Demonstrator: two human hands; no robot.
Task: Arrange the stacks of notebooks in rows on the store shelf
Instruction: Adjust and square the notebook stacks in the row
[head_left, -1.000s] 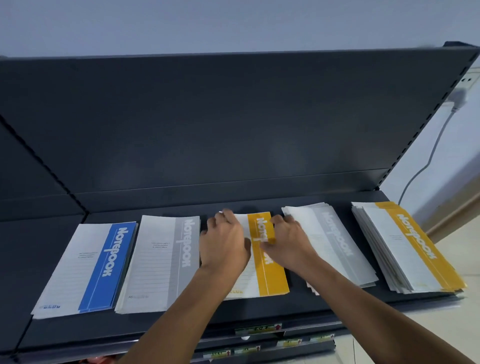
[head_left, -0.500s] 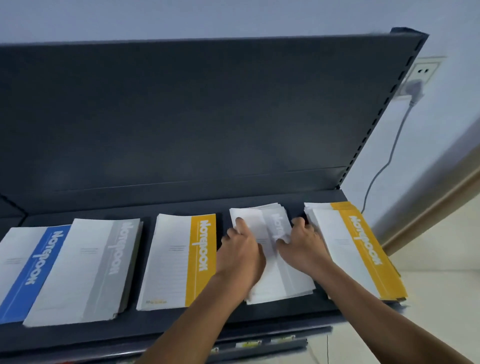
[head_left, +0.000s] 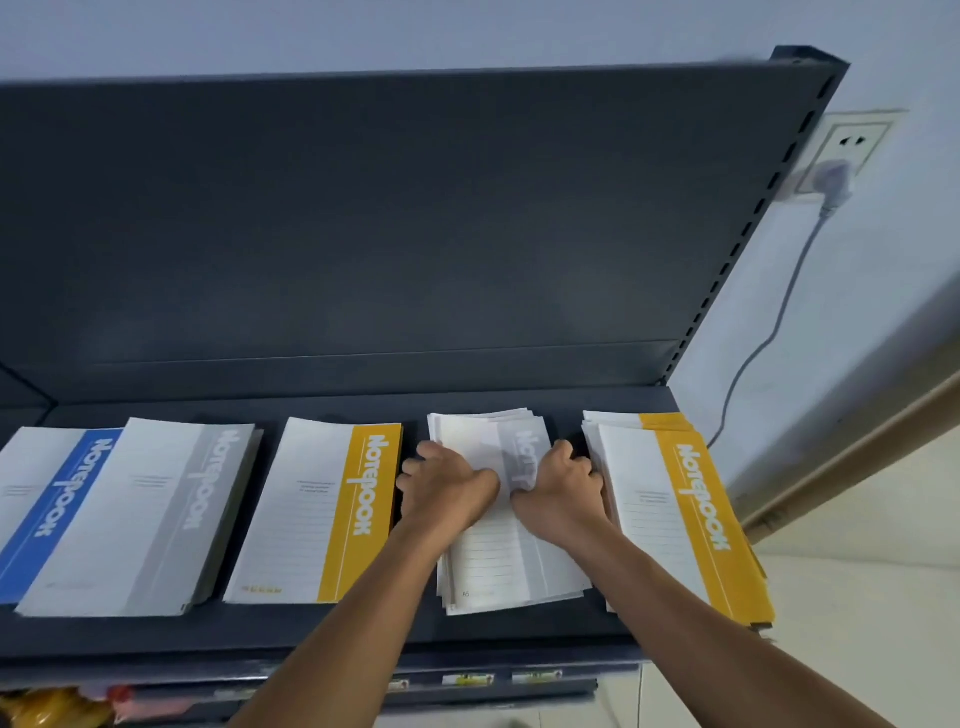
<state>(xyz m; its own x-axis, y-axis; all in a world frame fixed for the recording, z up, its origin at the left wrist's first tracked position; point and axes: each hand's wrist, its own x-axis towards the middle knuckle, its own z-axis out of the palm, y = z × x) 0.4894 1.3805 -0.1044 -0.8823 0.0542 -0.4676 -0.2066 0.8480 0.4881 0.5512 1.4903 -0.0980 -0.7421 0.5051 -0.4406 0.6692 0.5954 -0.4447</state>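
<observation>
Head view: five stacks of notebooks lay side by side along the front of the dark shelf (head_left: 311, 631), covers up. From the person's left these were the blue stack (head_left: 41, 499), the left grey stack (head_left: 140, 519) overlapping its right edge, the middle yellow stack (head_left: 322, 514), the fanned grey stack (head_left: 509, 566) and the right yellow stack (head_left: 675, 514). The left hand (head_left: 447, 486) and the right hand (head_left: 561, 488) flanked the fanned grey stack near its far end. Each had its fingers curled down over a long edge and its thumb on the top cover, so the stack was gripped from both sides. This hold was judged to serve squaring: the notebooks were splayed at both ends, and inward pressure from two sides would draw them into line. The right yellow stack, likewise uneven at its edges, seemed to need the same treatment, while the middle yellow stack looked neat. A wall socket (head_left: 841, 150) with a plugged cable stood beyond the shelf's right end
</observation>
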